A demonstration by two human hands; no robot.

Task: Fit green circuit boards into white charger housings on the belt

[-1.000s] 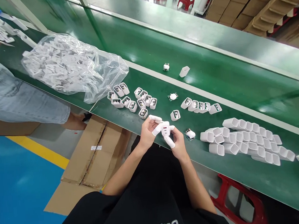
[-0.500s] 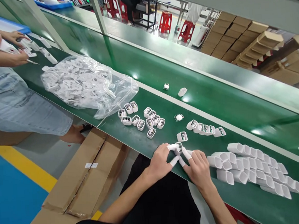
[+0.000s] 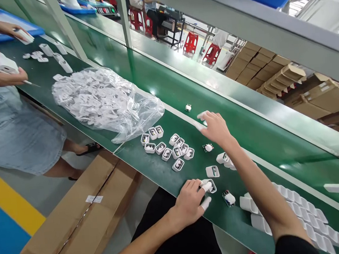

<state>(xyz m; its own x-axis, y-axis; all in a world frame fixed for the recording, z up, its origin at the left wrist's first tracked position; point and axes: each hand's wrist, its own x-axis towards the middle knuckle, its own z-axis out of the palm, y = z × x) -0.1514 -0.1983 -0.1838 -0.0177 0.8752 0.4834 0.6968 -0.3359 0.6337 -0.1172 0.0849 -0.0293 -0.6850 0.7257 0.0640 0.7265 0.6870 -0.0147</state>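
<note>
White finger covers are on the fingertips of both hands. My left hand (image 3: 190, 203) rests at the bench's near edge, its fingers closed against a white plastic housing (image 3: 213, 186) lying tipped with its opening to the right; the thumb is held apart. My right hand (image 3: 216, 128) reaches across to the belt, its fingers curled around a small white shell (image 3: 205, 122), mostly hidden by them. A small circuit board with a white part (image 3: 229, 198) lies right of the left hand. Just beyond the left hand sits another housing (image 3: 212, 171) with a board inside.
Several filled housings (image 3: 166, 154) stand to the left, before a clear bag of white parts (image 3: 95, 99). Rows of empty shells (image 3: 305, 206) lie at right, partly behind my right arm. Loose boards (image 3: 208, 148) lie ahead. A co-worker's hands (image 3: 15, 76) hold a white piece at far left.
My right hand has left the housing and moved forward to the shell on the belt. A circuit board now lies beside the housing. The left hand stays. The co-worker's hands have moved apart.
</note>
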